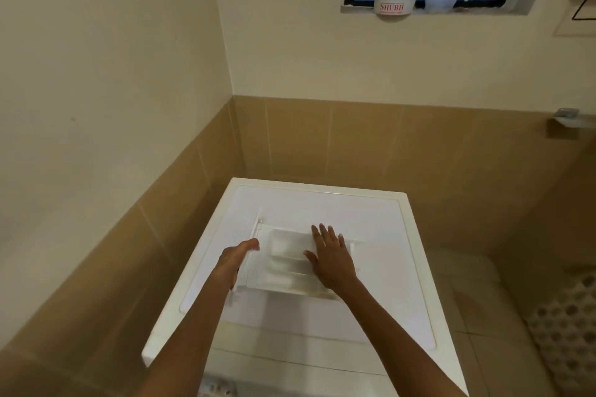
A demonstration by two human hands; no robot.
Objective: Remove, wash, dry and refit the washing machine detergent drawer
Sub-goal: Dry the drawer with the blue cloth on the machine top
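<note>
Right hand (332,256) flat on drawer (285,266)

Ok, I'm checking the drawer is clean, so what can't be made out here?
Head view:
Blurred: drawer compartments, partly under the right hand; wet or dry unclear.
Blurred: left hand fingertips, so its grip is unclear.
Cut off by bottom edge: washing machine front and drawer slot.
Too small: print under SHUBH on the tub.

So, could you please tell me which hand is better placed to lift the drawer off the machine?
Left, probably: the left hand sits edge-on at the end panel of the drawer, ready to close round it. The right hand lies flat on top, fingers straight.
</note>
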